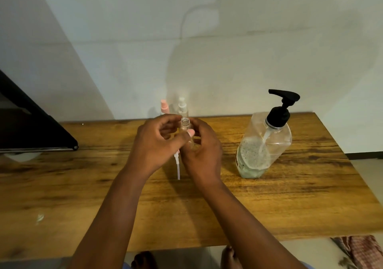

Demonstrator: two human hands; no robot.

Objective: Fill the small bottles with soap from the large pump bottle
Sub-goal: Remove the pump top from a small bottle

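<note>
Over the middle of the wooden table (269,206), the right hand (204,156) has its fingers curled round a small clear bottle (186,126), holding it upright above the tabletop with its threaded neck uncapped. The left hand (154,144) sits just beside it, touching the bottle with the thumb tip, its fingers curled round the removed spray top, whose white dip tube (177,168) hangs down from under the palm; the spray head itself is hidden in the hand. Behind the hands, near the table's far edge by the wall, stand 2 more small spray bottles: a pink-capped one (164,107) and a white-capped one (182,108). To the right, well apart from the hands, the large pump bottle (264,146) with a black pump head stands on the table, holding clear soap in its lower part. A dark flat object (31,130) lies at the table's left end.
</note>
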